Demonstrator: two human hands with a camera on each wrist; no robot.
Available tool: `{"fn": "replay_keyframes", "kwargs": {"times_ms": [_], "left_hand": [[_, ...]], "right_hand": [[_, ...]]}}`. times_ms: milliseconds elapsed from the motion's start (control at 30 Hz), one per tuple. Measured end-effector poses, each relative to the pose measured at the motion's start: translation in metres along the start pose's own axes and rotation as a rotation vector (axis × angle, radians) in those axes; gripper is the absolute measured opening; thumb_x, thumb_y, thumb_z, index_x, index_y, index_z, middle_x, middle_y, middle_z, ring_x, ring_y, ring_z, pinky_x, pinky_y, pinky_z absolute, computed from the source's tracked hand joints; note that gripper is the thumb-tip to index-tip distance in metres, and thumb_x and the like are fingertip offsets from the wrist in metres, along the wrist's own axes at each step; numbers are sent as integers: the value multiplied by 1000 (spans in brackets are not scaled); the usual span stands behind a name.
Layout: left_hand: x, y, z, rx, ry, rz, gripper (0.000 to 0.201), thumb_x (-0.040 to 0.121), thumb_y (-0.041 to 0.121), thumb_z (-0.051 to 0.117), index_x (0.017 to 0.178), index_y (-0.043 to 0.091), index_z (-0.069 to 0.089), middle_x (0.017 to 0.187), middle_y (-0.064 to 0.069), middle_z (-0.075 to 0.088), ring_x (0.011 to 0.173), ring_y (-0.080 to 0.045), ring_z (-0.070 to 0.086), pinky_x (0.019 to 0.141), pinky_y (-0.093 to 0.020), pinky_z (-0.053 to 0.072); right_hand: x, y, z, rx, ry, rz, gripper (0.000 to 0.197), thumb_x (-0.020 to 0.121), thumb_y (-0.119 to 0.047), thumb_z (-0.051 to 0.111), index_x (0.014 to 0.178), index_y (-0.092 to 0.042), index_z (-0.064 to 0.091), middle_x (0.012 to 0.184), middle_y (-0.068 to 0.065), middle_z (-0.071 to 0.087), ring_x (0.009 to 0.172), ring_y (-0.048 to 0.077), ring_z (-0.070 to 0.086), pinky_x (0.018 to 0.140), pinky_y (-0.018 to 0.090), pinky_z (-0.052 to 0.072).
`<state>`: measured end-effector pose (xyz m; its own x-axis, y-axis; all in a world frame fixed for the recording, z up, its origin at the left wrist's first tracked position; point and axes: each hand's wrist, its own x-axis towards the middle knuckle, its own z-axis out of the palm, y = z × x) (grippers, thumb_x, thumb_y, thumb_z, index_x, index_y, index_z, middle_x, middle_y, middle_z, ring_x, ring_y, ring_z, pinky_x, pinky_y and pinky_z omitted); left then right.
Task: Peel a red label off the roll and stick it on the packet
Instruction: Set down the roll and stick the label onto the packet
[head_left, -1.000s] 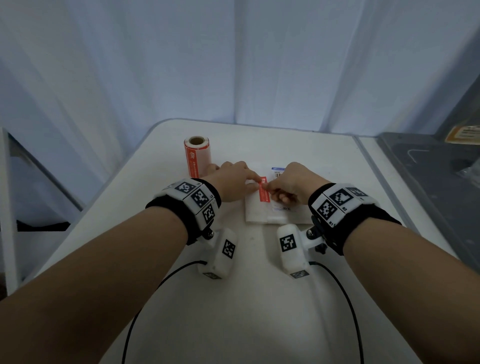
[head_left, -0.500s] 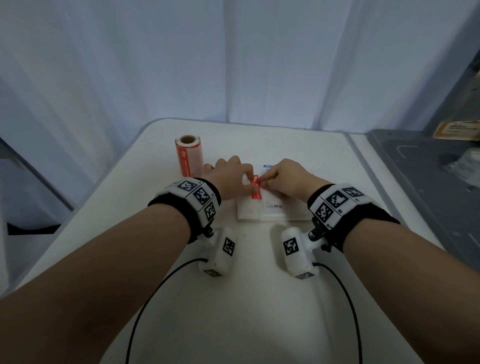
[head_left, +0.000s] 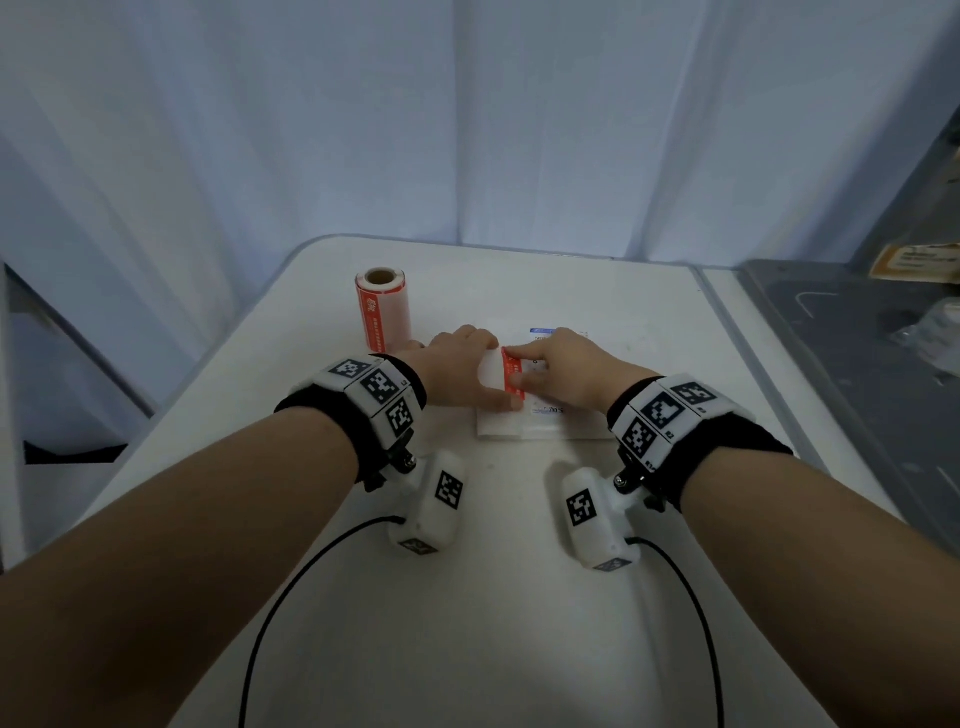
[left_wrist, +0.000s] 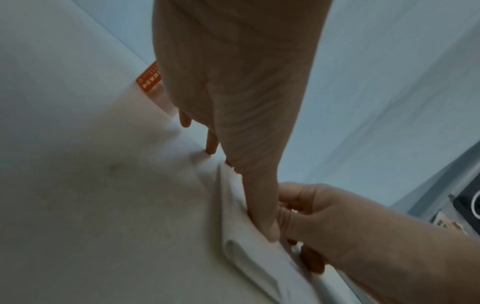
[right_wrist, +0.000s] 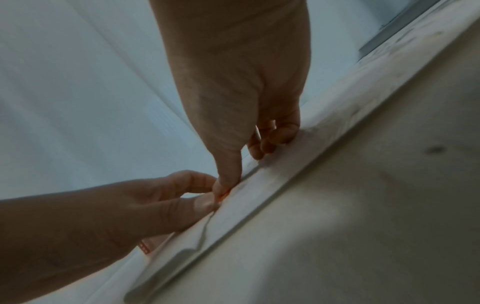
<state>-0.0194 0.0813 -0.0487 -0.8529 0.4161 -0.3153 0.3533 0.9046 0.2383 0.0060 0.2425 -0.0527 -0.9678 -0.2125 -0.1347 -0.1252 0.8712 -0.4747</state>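
A white packet (head_left: 524, 428) lies flat on the table, and the red label (head_left: 511, 371) lies lengthwise on its left part. My left hand (head_left: 483, 374) rests with straight fingers on the packet's left edge, thumb pressing by the label's near end. My right hand (head_left: 524, 369) presses the label's far end with its index finger and the near part with its thumb (right_wrist: 221, 189); the other fingers curl onto the packet (right_wrist: 233, 216). The roll of red labels (head_left: 382, 306) stands upright just beyond my left hand. A sliver of the label (right_wrist: 224, 196) shows under the right thumb.
The white table (head_left: 467, 623) has its left edge close to the roll. A grey surface (head_left: 857, 364) with a bag and a card adjoins on the right. White curtains hang behind. Two cables trail from the wrist cameras toward me.
The label, held pinched between both hands just above the packet, now lies down on it. My right index finger has stretched out along it and my left fingers have flattened.
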Motion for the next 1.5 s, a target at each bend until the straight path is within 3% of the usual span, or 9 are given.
{"fn": "replay_keyframes", "kwargs": {"times_ms": [100,200,300,400,500,600,833,1100,1500], "left_hand": [[2,-8,-2,-2,-40,12,102,71,72,60,151,24,20,158,3,26,144,-22,29,117,-50,27],[-1,-8,-1,91,-42,-7,104,70,79,52,153,27,14,162,7,17,148,-24,20,117,-56,21],[-5,-5,-2,134,-50,-26,104,72,79,49,153,28,11,163,10,12,150,-26,14,117,-58,18],[-4,-5,-4,151,-46,-16,104,71,80,48,153,26,13,163,8,16,149,-26,16,115,-59,20],[-7,-3,-4,141,-35,-13,102,74,77,50,153,24,15,161,6,21,148,-25,19,116,-57,22],[-11,-1,-4,116,-32,-14,99,77,73,51,153,23,14,162,5,19,149,-25,17,118,-54,19],[-10,-3,-4,131,-35,0,99,76,74,51,153,25,12,163,5,16,149,-26,17,117,-57,19],[-7,9,-13,293,-41,4,62,90,67,21,147,44,23,157,0,26,144,-28,21,114,-54,19],[-10,4,2,333,35,8,66,90,65,26,151,41,13,163,8,13,150,-23,8,117,-58,9]], "right_hand": [[5,2,2,-60,-65,68,52,82,-43,58,132,-33,52,121,7,58,109,21,53,98,32,43],[4,0,0,-149,-142,117,69,74,-55,60,138,-39,41,135,8,46,122,25,47,105,41,41],[-2,0,-10,-171,-185,102,73,71,-54,67,138,-32,44,115,4,48,103,20,52,94,32,44],[-6,-1,-14,-120,-127,38,51,81,-45,61,129,-29,57,83,-4,47,80,11,46,81,24,37],[-6,-3,-8,-121,-149,67,50,89,-45,48,138,-35,44,115,5,47,107,16,49,99,33,39],[-2,-5,-4,-276,-220,138,62,87,-53,45,145,-42,25,142,13,25,129,33,37,110,44,33],[8,-7,-10,-384,-291,216,81,79,-69,43,148,-43,8,150,13,20,133,36,35,109,51,34],[2,-4,-11,-292,-226,145,64,83,-64,42,139,-36,31,128,14,34,125,37,41,107,49,36],[-6,2,-16,-337,-251,194,66,84,-52,50,144,-32,30,140,16,29,128,34,40,111,46,33]]}}
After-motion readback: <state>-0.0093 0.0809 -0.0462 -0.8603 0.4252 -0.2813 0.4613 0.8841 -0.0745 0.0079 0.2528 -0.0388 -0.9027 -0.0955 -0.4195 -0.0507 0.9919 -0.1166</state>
